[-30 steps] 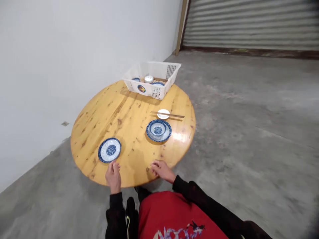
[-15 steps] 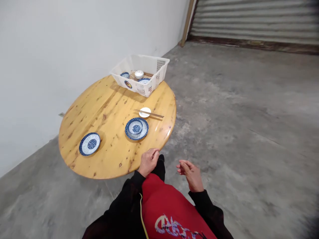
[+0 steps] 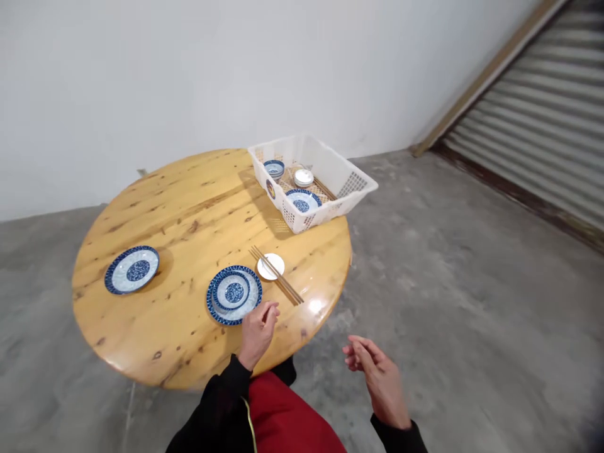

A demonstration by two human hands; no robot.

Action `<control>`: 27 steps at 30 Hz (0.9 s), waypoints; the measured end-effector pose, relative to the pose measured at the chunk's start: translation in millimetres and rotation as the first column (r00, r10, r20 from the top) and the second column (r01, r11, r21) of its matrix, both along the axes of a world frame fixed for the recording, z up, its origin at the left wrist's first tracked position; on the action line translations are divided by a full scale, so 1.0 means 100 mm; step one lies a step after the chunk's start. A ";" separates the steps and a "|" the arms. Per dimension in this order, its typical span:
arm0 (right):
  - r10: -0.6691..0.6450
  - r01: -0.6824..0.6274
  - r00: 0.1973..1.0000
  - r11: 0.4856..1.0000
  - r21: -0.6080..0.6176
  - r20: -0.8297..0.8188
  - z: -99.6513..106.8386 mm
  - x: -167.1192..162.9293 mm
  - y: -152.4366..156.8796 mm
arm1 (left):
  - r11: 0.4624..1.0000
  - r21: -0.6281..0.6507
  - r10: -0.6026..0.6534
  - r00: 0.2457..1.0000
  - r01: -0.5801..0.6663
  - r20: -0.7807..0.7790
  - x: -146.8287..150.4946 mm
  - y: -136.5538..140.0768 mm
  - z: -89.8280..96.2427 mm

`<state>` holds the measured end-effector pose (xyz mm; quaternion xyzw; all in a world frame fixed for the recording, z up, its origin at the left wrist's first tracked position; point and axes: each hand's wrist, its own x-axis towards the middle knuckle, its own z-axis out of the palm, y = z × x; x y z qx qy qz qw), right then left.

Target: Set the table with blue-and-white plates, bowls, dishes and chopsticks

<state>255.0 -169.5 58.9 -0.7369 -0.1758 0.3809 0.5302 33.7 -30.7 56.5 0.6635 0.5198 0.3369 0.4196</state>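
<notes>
Over the near edge of the table is my left hand [image 3: 259, 332], its fingers curled closed with nothing visible in them. A blue-rimmed plate [image 3: 211, 307] lies just beyond it, with a blue-and-white bowl [image 3: 234, 291] on it. Beside these, a pair of wooden chopsticks [image 3: 287, 287] rests across a small white dish [image 3: 274, 267]. My right hand [image 3: 377, 379] hangs in the air past the table's right edge, holding nothing, its fingers loosely bent and partly apart. Another blue-rimmed plate [image 3: 132, 270] lies alone on the left.
A white plastic basket [image 3: 337, 165] stands at the back right of the round wooden table [image 3: 179, 220]. Inside are blue bowls [image 3: 274, 168], small white dishes [image 3: 304, 177], a blue-rimmed plate [image 3: 303, 200] and chopsticks [image 3: 325, 189]. A white wall rises behind.
My view has turned and come closer to the table, so the basket looks nearer. My left hand is now over the tabletop near the plate with the bowl. The dishes appear unmoved.
</notes>
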 end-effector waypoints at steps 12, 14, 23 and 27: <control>0.234 -0.292 0.928 0.941 0.173 0.290 1.04 1.32 1.51 | 0.996 0.066 0.057 0.997 -0.061 0.061 0.81 0.77 0.67; 0.328 -0.417 0.866 0.890 0.184 0.377 1.29 1.55 1.98 | 0.991 0.103 0.083 0.996 -0.087 0.045 0.86 0.98 0.82; 0.644 -0.766 0.586 0.639 0.075 0.492 1.48 2.10 4.70 | 0.932 0.305 0.265 0.942 -0.196 -0.204 1.41 2.18 1.30; 0.756 -0.829 0.464 0.555 -0.075 0.461 1.05 2.04 5.81 | 0.958 0.238 0.243 0.894 -0.160 -0.377 1.87 2.90 1.33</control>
